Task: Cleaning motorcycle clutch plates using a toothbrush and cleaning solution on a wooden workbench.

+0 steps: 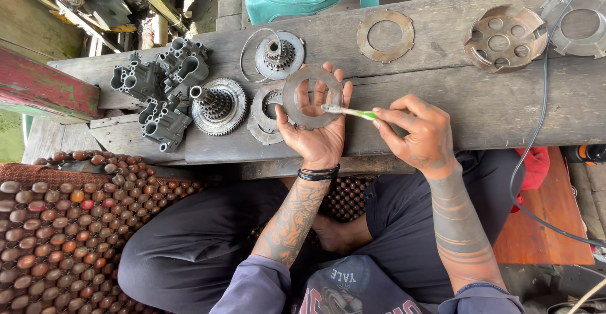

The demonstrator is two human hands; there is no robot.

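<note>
My left hand (pixel 319 131) lies palm up over the wooden plank (pixel 442 109), with a flat grey metal ring plate (pixel 294 102) resting on its spread fingers. My right hand (pixel 420 131) pinches a small green-handled brush (pixel 353 112), whose bristle tip touches the ring's right side. Just left of the ring, several similar ring plates (pixel 265 121) are stacked on the plank.
On the plank lie a toothed gear hub (pixel 218 106), a grey cast housing (pixel 161 87), a round hub with a wire clip (pixel 278 55), a rusty ring (pixel 385 35) and two perforated discs (pixel 505 36). A black cable (pixel 536 131) hangs at right. A beaded mat (pixel 57 225) lies left.
</note>
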